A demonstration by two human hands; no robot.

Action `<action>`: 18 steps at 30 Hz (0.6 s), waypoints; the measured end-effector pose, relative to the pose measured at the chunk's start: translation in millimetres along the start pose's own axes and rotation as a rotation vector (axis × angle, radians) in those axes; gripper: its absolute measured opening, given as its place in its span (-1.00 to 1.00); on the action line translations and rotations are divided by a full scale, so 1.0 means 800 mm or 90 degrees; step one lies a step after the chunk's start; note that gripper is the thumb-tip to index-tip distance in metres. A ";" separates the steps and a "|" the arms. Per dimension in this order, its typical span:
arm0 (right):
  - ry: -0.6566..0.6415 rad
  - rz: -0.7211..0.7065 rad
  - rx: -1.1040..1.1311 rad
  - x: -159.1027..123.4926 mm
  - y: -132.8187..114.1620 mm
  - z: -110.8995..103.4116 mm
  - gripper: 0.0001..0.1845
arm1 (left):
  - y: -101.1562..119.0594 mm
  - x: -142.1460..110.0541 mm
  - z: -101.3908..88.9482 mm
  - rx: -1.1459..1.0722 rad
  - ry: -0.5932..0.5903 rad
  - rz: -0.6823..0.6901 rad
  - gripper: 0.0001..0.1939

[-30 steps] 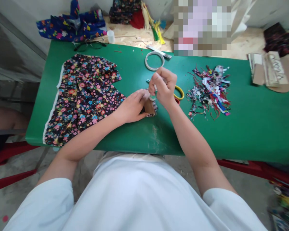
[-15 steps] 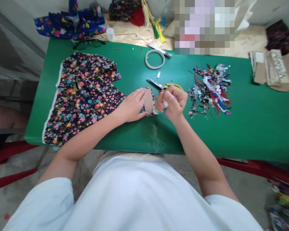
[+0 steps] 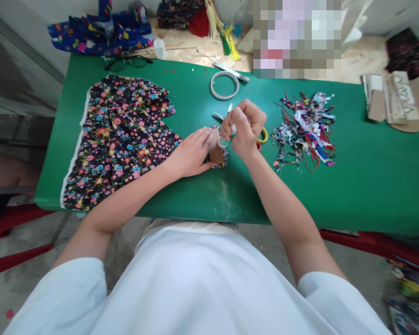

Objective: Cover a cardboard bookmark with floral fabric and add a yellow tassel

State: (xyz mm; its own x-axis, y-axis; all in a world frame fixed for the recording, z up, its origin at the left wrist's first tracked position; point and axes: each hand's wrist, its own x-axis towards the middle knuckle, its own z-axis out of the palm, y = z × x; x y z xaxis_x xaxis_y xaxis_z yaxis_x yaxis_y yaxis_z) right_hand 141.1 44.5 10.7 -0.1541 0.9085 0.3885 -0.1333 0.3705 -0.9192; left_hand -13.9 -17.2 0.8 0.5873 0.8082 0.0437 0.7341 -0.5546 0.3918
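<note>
A small piece of brown cardboard (image 3: 216, 156) lies on black floral fabric whose edges show around it. My left hand (image 3: 194, 151) holds it down from the left, fingers across its top left and thumb at its lower edge. Closed in a fist, my right hand (image 3: 246, 128) grips a small white-and-green bottle (image 3: 224, 142), tilted with its rounded end at the card's upper right; most of the bottle is hidden by the fingers. Scissors (image 3: 261, 136) with yellow and red handles lie partly under my right hand. A large black floral cloth (image 3: 122, 139) spreads left of my left hand.
A roll of tape (image 3: 224, 85) and a metal-bladed cutter (image 3: 231, 71) lie beyond my hands. Fabric scraps (image 3: 310, 130) are heaped to the right. Glasses (image 3: 129, 59), a small cup (image 3: 159, 48) and blue floral fabric (image 3: 101, 32) sit at the back left; cardboard pieces (image 3: 391, 100) at the far right.
My right hand has moved up and slightly left with the bottle, from the card's lower right edge to its upper right, covering more of the scissors. My left hand stays in place.
</note>
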 end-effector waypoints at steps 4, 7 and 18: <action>0.010 -0.037 -0.011 0.019 0.012 0.008 -0.36 | 0.002 0.000 -0.002 -0.006 0.006 0.012 -0.18; 0.024 -0.073 0.015 0.027 0.014 0.015 -0.39 | 0.000 0.000 0.000 -0.008 0.016 0.018 -0.16; 0.025 -0.015 -0.041 0.040 0.034 0.014 -0.37 | 0.001 0.000 0.001 -0.004 0.021 0.009 -0.18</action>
State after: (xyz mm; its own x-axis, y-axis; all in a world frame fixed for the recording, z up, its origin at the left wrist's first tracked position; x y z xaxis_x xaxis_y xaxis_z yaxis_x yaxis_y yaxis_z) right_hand 122.0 81.1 -1.1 -0.1126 0.9060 0.4081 -0.0735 0.4020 -0.9127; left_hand -12.5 -17.7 0.6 0.5854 0.8068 0.0793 0.7241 -0.5644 0.3964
